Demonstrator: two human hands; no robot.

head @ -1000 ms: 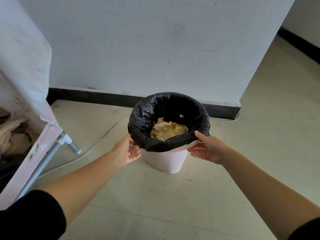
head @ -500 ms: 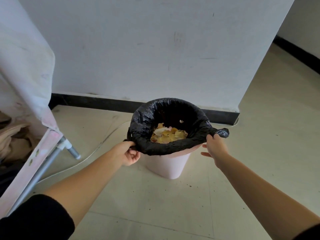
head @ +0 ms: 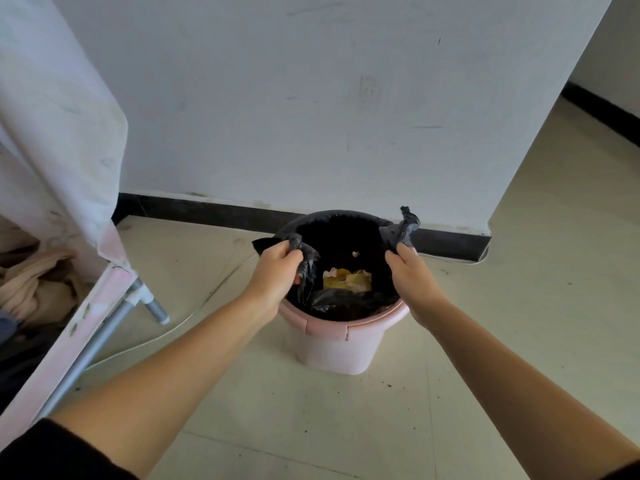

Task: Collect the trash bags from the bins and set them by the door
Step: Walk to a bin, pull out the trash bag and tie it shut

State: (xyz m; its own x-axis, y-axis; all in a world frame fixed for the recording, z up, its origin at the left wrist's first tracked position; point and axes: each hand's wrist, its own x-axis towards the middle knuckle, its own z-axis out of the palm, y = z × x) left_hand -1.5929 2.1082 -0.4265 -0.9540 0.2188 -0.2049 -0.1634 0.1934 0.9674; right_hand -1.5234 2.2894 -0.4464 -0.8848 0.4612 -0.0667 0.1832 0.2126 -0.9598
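Pink plastic bin [head: 341, 336] on the tiled floor [head: 519, 306] against the white wall [head: 311, 98], holding the black trash bag [head: 341, 303] with yellow scraps [head: 348, 278] at its bottom. The left hand [head: 275, 271] and right hand [head: 410, 271], on opposite sides of the rim, each grip a gathered bunch of bag edge. Both hands sit directly above the bin, so the lift probably runs straight upward.

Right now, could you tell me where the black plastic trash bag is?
In the head view, the black plastic trash bag sits centre frame inside the pink plastic bin by the white wall, its edges held by the left hand and right hand.
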